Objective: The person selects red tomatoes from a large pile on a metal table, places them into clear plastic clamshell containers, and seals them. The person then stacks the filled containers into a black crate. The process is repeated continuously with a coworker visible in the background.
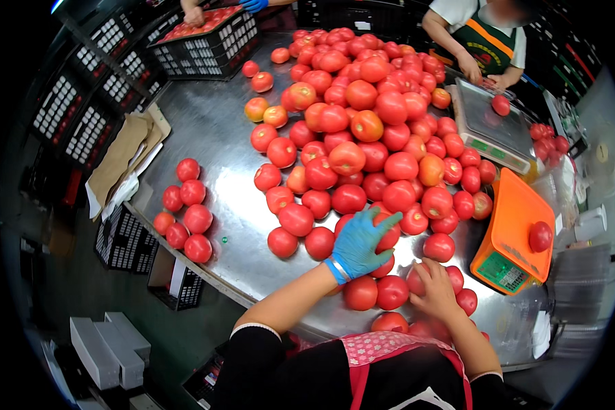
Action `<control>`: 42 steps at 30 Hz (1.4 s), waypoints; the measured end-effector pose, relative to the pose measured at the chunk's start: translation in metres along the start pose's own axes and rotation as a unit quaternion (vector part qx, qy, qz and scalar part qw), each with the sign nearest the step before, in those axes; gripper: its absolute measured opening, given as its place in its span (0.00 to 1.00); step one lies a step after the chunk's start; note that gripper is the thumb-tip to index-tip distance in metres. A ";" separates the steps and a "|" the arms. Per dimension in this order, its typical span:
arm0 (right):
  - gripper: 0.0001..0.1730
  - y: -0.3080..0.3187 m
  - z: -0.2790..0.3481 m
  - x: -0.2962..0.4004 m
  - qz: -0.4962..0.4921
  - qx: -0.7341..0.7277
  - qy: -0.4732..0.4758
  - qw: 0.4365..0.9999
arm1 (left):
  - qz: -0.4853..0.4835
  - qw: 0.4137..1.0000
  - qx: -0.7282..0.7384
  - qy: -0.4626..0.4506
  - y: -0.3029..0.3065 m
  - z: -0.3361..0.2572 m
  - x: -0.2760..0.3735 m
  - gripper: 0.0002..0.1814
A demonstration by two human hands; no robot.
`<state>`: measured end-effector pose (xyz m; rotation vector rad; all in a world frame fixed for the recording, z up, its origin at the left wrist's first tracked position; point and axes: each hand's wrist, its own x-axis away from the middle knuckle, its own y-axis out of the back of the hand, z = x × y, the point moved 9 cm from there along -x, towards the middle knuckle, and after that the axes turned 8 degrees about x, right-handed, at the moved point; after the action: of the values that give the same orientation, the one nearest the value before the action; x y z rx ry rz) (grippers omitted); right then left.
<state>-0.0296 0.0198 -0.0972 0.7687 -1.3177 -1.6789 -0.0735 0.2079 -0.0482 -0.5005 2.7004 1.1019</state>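
My left hand (361, 246), in a blue glove, spreads its fingers around a red tomato (388, 237) at the near edge of a large tomato pile (361, 95). Bare and to the right of it, my right hand (434, 289) curls over another tomato (415, 281), partly covering it. Several loose tomatoes (360, 293) lie on the metal table (225, 169) between my forearms and close to my apron. Against the right side of the pile stands an orange digital scale (517, 220), with a single tomato (540, 236) on its platform.
A co-worker (484, 41) stands at the far right by a second scale (497, 120) bearing a tomato. Another person's hand (193, 17) rests at a black crate (205, 51) of tomatoes. Several tomatoes (197, 219) sit near the left edge. Clear plastic containers (580, 287) are stacked right.
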 end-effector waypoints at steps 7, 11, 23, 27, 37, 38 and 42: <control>0.42 -0.001 0.004 -0.006 0.025 0.004 -0.010 1.000 | 0.005 0.998 -0.021 -0.066 0.011 -0.005 -0.012 0.32; 0.40 0.002 0.001 -0.005 0.018 0.000 -0.017 1.000 | -0.170 0.979 0.042 -0.104 0.117 0.034 -0.087 0.23; 0.38 -0.001 -0.004 -0.009 0.046 -0.011 -0.029 0.998 | 0.046 0.936 -0.093 0.336 0.166 0.333 -0.286 0.57; 0.38 -0.002 -0.006 -0.009 0.045 -0.005 -0.051 0.998 | 0.033 0.926 -0.048 0.374 0.158 0.309 -0.283 0.52; 0.38 -0.002 -0.004 -0.009 0.030 -0.012 -0.047 0.998 | -0.082 0.926 0.224 0.294 0.189 0.327 -0.249 0.38; 0.38 -0.001 -0.003 -0.010 0.032 -0.013 -0.042 0.999 | -0.089 0.908 0.289 0.289 0.195 0.350 -0.240 0.37; 0.38 -0.002 -0.005 -0.006 0.027 -0.017 -0.048 0.998 | -0.123 0.832 0.469 0.269 0.190 0.317 -0.216 0.31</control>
<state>-0.0230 0.0234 -0.1005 0.6353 -1.3600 -1.7090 0.0684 0.6092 -0.0880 -0.9992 3.0190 -0.5639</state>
